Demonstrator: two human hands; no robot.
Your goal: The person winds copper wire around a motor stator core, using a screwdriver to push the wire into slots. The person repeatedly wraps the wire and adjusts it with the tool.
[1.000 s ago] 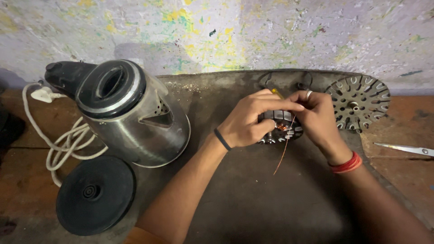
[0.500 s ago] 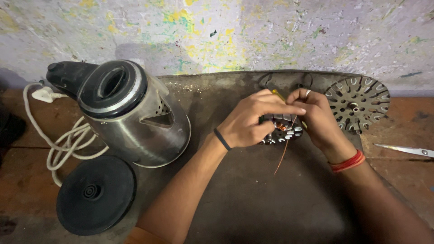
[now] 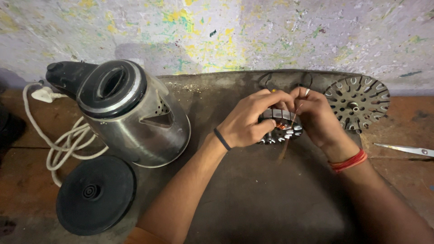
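Nearest the camera lies a round black base (image 3: 96, 195), matte plastic with a ribbed hub at its centre, flat on the dark, stained mat (image 3: 253, 203) that covers the middle of the desk (image 3: 27, 158). Just beyond it a steel kettle (image 3: 135, 122) leans on its side, brushed metal body, black lid and handle, with a white cord (image 3: 63, 142) looped loosely to its left.

Further in, both hands meet over a small stator (image 3: 281, 129), a ring of pale slotted teeth that rests on the mat. The left hand (image 3: 247, 122) has its grip curled around the stator's near and left edge, thumb pressed against it. The right hand (image 3: 316, 118) pinches a thin copper wire (image 3: 289, 131) between fingertips above the ring; a loose tail trails toward the camera.

Some copper shows in a few slots near the middle, while most teeth look bare, so the winding seems early on, with most slots left; the hands hide the far side.

To the right, a grey perforated metal disc (image 3: 358, 102) lies flat, and scissors (image 3: 404, 149) rest near the edge. Behind everything stands a rough, paint-flecked wall (image 3: 226, 31).
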